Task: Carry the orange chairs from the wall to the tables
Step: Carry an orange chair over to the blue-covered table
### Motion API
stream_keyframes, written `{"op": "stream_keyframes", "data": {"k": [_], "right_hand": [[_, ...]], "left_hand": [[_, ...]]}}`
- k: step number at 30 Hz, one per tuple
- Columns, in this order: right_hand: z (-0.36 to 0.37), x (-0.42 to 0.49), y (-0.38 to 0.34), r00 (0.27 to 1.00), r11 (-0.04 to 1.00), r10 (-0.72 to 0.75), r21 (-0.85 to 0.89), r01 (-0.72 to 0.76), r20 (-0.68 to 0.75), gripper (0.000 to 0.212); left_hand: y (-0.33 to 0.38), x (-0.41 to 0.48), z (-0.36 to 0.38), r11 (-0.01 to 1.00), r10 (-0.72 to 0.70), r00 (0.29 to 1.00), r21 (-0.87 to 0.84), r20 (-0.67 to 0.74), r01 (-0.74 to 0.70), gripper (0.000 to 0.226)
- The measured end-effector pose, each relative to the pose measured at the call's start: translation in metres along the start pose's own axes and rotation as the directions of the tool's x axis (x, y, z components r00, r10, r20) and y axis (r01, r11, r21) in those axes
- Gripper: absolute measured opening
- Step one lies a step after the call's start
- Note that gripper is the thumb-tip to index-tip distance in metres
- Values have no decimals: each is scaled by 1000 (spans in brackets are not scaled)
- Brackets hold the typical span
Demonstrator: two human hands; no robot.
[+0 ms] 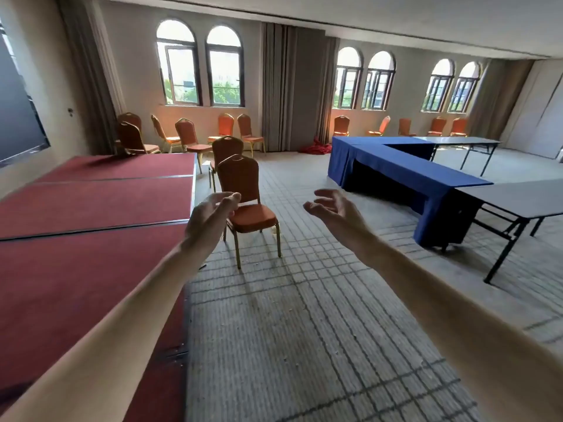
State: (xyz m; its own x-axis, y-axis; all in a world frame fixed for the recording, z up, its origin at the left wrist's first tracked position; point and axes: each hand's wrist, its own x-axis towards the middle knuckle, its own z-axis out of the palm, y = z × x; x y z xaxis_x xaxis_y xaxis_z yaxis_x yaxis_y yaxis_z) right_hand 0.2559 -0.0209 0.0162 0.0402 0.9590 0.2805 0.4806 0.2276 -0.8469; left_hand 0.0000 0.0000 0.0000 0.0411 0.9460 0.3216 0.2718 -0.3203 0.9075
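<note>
An orange chair [243, 196] with gold legs stands on the carpet beside the red stage, its seat turned right. A second orange chair [227, 149] stands just behind it. Several more orange chairs [189, 134] line the far wall under the arched windows, and others [438, 127] stand behind the tables. My left hand [210, 216] reaches out in front of the nearest chair with loosely curled fingers and holds nothing. To the chair's right my right hand [333, 207] hovers palm up with relaxed fingers, also holding nothing.
A raised red-carpeted stage [91, 208] fills the left side. Blue-clothed tables [405, 172] and bare grey folding tables [518, 199] stand in an L at the right. A red cloth heap [316, 147] lies by the curtain. Patterned carpet stretches between the stage and the tables.
</note>
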Motion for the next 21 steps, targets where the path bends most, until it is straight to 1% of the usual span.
{"op": "stream_keyframes", "data": {"k": [3, 7, 10, 12, 15, 18, 21], "right_hand": [[24, 54, 21, 1000, 1000, -22, 18, 21, 22, 53], [49, 132, 51, 998, 998, -33, 59, 30, 49, 51], [61, 203, 70, 997, 995, -44, 89, 39, 58, 41], [68, 254, 81, 998, 993, -45, 109, 40, 40, 40], [79, 338, 93, 998, 993, -49, 112, 44, 42, 45], [92, 408, 97, 997, 992, -46, 119, 38, 59, 43], [112, 467, 105, 995, 994, -54, 101, 46, 82, 44]], "left_hand": [[-24, 52, -3, 1000, 14, 1000, -13, -4, -14, 66], [-55, 130, 5, 1000, 8, 1000, 11, 14, -8, 67], [-76, 197, 11, 999, 4, 999, 52, 36, -6, 51], [-86, 247, 15, 996, 5, 998, 90, 58, -11, 44], [-100, 329, 13, 989, 18, 999, 143, 38, -23, 48], [-114, 391, 10, 991, 22, 1000, 132, 22, -24, 49], [-136, 443, 6, 990, 21, 999, 139, 42, -27, 39]]}}
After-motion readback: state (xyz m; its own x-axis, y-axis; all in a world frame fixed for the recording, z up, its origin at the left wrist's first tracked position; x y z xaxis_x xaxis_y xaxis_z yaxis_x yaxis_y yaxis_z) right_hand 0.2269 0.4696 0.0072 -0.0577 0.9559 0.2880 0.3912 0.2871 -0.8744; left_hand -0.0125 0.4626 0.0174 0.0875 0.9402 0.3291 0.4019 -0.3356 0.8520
